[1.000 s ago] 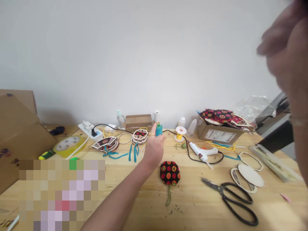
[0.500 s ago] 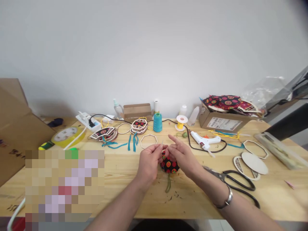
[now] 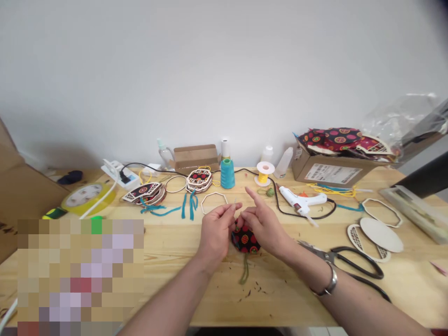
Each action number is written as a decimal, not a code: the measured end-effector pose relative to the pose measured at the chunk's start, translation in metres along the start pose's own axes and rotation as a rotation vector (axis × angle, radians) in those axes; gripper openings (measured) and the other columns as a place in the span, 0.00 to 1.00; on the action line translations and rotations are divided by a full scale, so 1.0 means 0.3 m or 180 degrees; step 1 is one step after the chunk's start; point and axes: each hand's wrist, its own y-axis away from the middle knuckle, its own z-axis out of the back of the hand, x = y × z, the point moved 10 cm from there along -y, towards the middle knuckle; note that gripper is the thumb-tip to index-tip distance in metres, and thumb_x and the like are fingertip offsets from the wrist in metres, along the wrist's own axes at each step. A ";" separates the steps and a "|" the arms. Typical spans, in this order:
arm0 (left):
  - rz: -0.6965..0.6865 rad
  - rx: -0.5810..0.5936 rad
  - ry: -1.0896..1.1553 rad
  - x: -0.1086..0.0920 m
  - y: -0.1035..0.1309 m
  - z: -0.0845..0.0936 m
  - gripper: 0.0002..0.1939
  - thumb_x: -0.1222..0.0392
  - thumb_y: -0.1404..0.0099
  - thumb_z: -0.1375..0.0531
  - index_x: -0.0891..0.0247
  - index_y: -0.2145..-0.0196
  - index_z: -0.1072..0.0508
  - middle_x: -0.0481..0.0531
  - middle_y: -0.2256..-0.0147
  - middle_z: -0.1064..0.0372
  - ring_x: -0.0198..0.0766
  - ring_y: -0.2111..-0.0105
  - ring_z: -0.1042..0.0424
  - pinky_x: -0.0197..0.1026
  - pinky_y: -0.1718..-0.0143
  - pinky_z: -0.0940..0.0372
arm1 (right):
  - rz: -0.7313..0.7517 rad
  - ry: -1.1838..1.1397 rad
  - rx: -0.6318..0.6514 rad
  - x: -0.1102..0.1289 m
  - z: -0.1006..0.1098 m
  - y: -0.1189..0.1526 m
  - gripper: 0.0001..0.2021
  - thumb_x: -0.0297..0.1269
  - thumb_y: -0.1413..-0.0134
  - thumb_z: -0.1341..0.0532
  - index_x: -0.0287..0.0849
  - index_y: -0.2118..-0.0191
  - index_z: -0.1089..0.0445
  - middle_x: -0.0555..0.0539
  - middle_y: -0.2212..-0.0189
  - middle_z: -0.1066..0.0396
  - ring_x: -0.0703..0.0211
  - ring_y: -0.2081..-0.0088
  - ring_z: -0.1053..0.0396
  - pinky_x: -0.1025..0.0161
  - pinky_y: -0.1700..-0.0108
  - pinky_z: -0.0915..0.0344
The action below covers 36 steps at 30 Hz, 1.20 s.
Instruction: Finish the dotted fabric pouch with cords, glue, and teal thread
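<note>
A small black fabric pouch [image 3: 246, 240] with red, orange and green round motifs is below and between my hands, with an olive cord loop [image 3: 244, 273] hanging from its near edge. My left hand [image 3: 219, 228] is closed in a pinch by the pouch's top left. A thin, pale needle [image 3: 235, 201] sticks up from its fingertips. My right hand [image 3: 262, 221] pinches thumb and fingers together at the pouch's upper edge, its index finger stretched upward. What those right fingertips hold is too small to tell.
Large black-handled scissors [image 3: 336, 259] lie beside my right forearm. Behind stand a teal thread cone [image 3: 227, 175], a yellow thread spool [image 3: 265, 173] and a white glue gun [image 3: 303, 201]. A cardboard box [image 3: 332, 172] of fabric pieces is at back right; yellow tape [image 3: 87, 198] lies left.
The view has shifted slightly, moving the right-side things rightward and the left-side things leftward. Both hands stay pinched close together above the pouch, with the right index finger raised a little more.
</note>
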 end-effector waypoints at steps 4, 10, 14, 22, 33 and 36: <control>0.0151 0.0116 0.0134 0.013 0.008 -0.016 0.15 0.56 0.52 0.33 0.72 0.69 0.23 0.42 0.86 0.44 0.26 0.82 0.43 0.32 0.77 0.42 | 0.0094 0.0210 -0.0021 0.004 0.006 0.006 0.33 0.29 0.46 0.52 0.39 0.35 0.63 0.53 0.77 0.32 0.61 0.72 0.34 0.59 0.60 0.36; 0.0355 0.0291 0.0185 0.038 0.004 -0.018 0.13 0.58 0.52 0.33 0.71 0.70 0.23 0.53 0.75 0.28 0.28 0.81 0.36 0.33 0.77 0.40 | -0.0060 0.0211 0.0141 -0.015 -0.009 0.009 0.37 0.28 0.48 0.50 0.39 0.35 0.68 0.53 0.77 0.32 0.61 0.73 0.35 0.62 0.66 0.36; 0.0355 0.0409 0.0061 0.043 0.002 -0.028 0.13 0.58 0.51 0.34 0.71 0.69 0.23 0.53 0.77 0.29 0.28 0.81 0.36 0.32 0.80 0.44 | -0.0178 -0.0031 0.0265 -0.043 -0.020 0.001 0.40 0.28 0.48 0.49 0.38 0.35 0.75 0.53 0.78 0.31 0.61 0.74 0.34 0.64 0.69 0.36; 0.0365 0.0533 -0.0020 0.053 0.000 -0.035 0.14 0.57 0.51 0.33 0.69 0.68 0.22 0.49 0.82 0.33 0.29 0.81 0.37 0.32 0.79 0.44 | -0.0279 -0.0374 0.0428 -0.065 -0.030 -0.005 0.42 0.29 0.48 0.48 0.38 0.36 0.80 0.54 0.79 0.31 0.63 0.77 0.35 0.67 0.74 0.38; 0.0269 0.0594 -0.0028 0.046 0.000 -0.039 0.09 0.59 0.49 0.35 0.68 0.70 0.23 0.49 0.79 0.31 0.28 0.82 0.37 0.32 0.79 0.43 | -0.0490 -0.0750 0.0519 -0.066 -0.037 -0.002 0.43 0.27 0.50 0.48 0.37 0.36 0.80 0.56 0.81 0.33 0.65 0.78 0.36 0.69 0.77 0.42; 0.0255 0.0611 -0.0032 0.046 0.004 -0.039 0.08 0.60 0.49 0.35 0.68 0.71 0.23 0.48 0.80 0.32 0.27 0.82 0.38 0.32 0.80 0.43 | -0.0518 -0.0801 0.0529 -0.068 -0.040 0.000 0.43 0.28 0.50 0.47 0.38 0.36 0.79 0.56 0.80 0.33 0.65 0.78 0.36 0.69 0.77 0.43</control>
